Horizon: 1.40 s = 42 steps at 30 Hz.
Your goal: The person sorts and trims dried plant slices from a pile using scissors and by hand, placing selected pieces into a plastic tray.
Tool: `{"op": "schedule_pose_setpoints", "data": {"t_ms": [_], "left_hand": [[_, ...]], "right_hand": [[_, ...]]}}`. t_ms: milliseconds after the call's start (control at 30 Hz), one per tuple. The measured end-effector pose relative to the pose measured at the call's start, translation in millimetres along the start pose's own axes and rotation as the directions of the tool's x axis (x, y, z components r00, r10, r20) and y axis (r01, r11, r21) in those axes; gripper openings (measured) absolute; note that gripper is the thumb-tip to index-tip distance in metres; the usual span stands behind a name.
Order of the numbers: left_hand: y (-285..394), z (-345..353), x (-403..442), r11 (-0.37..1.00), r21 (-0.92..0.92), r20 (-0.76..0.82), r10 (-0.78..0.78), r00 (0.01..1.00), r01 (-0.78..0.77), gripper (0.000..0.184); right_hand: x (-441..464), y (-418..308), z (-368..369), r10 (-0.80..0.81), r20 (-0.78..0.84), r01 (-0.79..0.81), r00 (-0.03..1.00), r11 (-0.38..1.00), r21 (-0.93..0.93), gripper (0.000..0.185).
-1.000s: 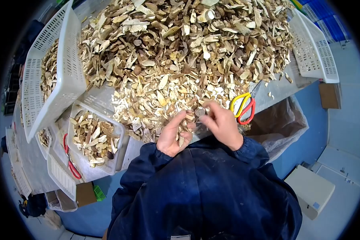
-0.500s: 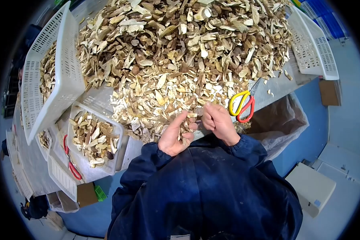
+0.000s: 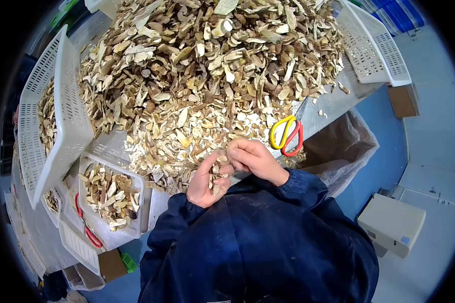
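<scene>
"The left hand (image 3: pixel 203 188) is cupping a few flat, cream-and-brown dried slices (image 3: pixel 217 189), fingers half curled, thumb raised."

"And the right hand (image 3: pixel 253 159)?"

"It's pressing thumb and fingertips together just beside the left fingers. Whether it's gripping a slice, I can't tell."

"Where are the other slices lying?"

"A broad heap of cream-and-brown dried pieces (image 3: pixel 197 68) is covering much of the grey metal table (image 3: pixel 333 108) in front of both hands. More are sitting in a rectangular, translucent plastic tub (image 3: pixel 141 188) to the left."

"What could be going wrong?"

"The left fingers are leaving gaps, so a small slice could be slipping through. Pinching too hard could be snapping one, if they're brittle."

"And the yellow-and-red-handled metal scissors (image 3: pixel 286 135)?"

"They're lying near the right hand, handles at the table edge, beside an open bin lined with clear plastic (image 3: pixel 366 145). A knock from the navy-blue cloth sleeve (image 3: pixel 306 191) could be tipping them in."
</scene>
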<state>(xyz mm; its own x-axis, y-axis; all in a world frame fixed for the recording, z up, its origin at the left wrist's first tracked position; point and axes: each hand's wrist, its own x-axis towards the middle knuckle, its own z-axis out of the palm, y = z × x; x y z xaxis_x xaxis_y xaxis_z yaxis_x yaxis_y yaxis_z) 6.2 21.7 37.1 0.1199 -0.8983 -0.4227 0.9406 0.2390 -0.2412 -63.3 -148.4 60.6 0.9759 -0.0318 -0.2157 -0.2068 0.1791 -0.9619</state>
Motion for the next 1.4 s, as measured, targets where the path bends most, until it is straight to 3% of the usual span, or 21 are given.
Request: {"op": "schedule_pose_setpoints", "data": {"t_ms": [33, 67, 100, 133, 167, 233, 267, 367, 400, 500, 533, 567, 633, 767, 833, 900, 1000, 1100, 1133, 1300, 1400], "left_hand": [[1, 1, -1, 1.000, 0.002, 0.050, 0.013, 0.999, -0.014, 0.017], [2, 3, -1, 1.000, 0.002, 0.100, 0.028, 0.995, -0.029, 0.018], [3, 4, -2, 0.999, 0.001, 0.149, 0.044, 0.988, -0.044, 0.019], [5, 4, -2, 1.000, 0.002, 0.195, 0.030, 0.980, -0.032, 0.021], [5, 4, -2, 0.999, 0.014, 0.193, 0.043, 0.980, -0.047, 0.022], [1, 5, -4, 0.996, 0.038, 0.188, 0.068, 0.980, -0.076, 0.023], [0, -2, 0, 0.998, 0.037, 0.250, 0.036, 0.968, -0.047, 0.021], [-3, -3, 2, 0.993, 0.118, 0.159, 0.006, 0.987, -0.025, 0.017], [-3, -3, 2, 0.993, 0.119, 0.172, -0.016, 0.985, -0.004, 0.013], [-3, -1, 0, 0.981, 0.191, 0.177, 0.004, 0.984, -0.038, 0.013], [-4, -2, 0, 0.980, 0.196, 0.189, 0.008, 0.982, -0.046, 0.015], [-3, -3, 1, 0.984, 0.175, 0.203, 0.004, 0.979, -0.040, 0.015], [-3, -9, 4, 0.991, 0.134, 0.229, -0.010, 0.973, -0.021, 0.017], [2, -27, 15, 0.994, 0.112, 0.281, -0.041, 0.959, 0.010, 0.022], [-6, 3, 10, 0.977, 0.197, 0.117, 0.061, 0.991, -0.083, 0.027], [-8, 12, 9, 0.965, 0.224, 0.046, 0.129, 0.991, -0.136, 0.034], [-5, 3, 11, 0.975, 0.144, 0.042, 0.164, 0.986, -0.169, 0.032], [0, -17, 12, 0.985, 0.098, 0.157, 0.126, 0.980, -0.142, 0.027], [-3, -12, 10, 0.986, 0.089, 0.106, 0.131, 0.986, -0.141, 0.020], [-5, -12, 9, 0.997, 0.042, 0.170, 0.062, 0.984, -0.070, 0.016], [-4, -10, 7, 0.994, 0.063, 0.167, 0.076, 0.983, -0.087, 0.016]], "right_hand": [[3, -4, -1, -0.020, -0.074, 0.009, 0.997, 0.990, -0.144, 0.015], [8, -6, -5, -0.208, -0.198, 0.126, 0.958, 0.924, -0.360, 0.022], [12, -11, -17, -0.267, -0.279, 0.053, 0.923, 0.803, -0.593, 0.028], [14, -12, -31, -0.345, -0.395, -0.021, 0.852, 0.731, -0.682, 0.028], [18, -10, -45, -0.433, -0.486, -0.108, 0.759, 0.653, -0.750, 0.028], [26, -9, -73, -0.454, -0.564, -0.336, 0.690, 0.489, -0.805, 0.025], [28, -10, -79, -0.453, -0.594, -0.381, 0.665, 0.479, -0.791, 0.028], [39, -5, -88, -0.310, -0.607, -0.458, 0.732, 0.435, -0.775, 0.028], [43, 2, -92, -0.359, -0.547, -0.381, 0.757, 0.438, -0.814, 0.026], [46, 10, -101, -0.190, -0.544, -0.225, 0.818, 0.763, -0.606, 0.023], [46, 9, -97, -0.083, -0.547, -0.118, 0.833, 0.940, -0.321, 0.018], [43, 5, -95, 0.014, -0.524, -0.119, 0.852, 0.979, -0.167, 0.018], [34, -9, -91, 0.193, -0.436, -0.139, 0.879, 0.978, 0.153, 0.018], [25, -10, -72, 0.229, -0.251, -0.098, 0.940, 0.891, 0.443, 0.015], [19, -20, -54, 0.192, -0.053, -0.148, 0.980, 0.878, 0.456, 0.017], [9, -31, -17, 0.241, -0.138, -0.215, 0.961, 0.960, 0.181, 0.017], [12, -20, -24, 0.048, -0.397, -0.117, 0.917, 0.981, -0.152, 0.016], [32, -12, -64, -0.267, -0.646, -0.202, 0.715, 0.806, -0.556, 0.020], [36, -11, -70, -0.303, -0.630, -0.217, 0.715, 0.761, -0.612, 0.022], [55, 3, -85, -0.373, -0.529, -0.367, 0.763, 0.424, -0.828, 0.031], [57, 5, -91, -0.292, -0.551, -0.319, 0.782, 0.572, -0.755, 0.030]]}}
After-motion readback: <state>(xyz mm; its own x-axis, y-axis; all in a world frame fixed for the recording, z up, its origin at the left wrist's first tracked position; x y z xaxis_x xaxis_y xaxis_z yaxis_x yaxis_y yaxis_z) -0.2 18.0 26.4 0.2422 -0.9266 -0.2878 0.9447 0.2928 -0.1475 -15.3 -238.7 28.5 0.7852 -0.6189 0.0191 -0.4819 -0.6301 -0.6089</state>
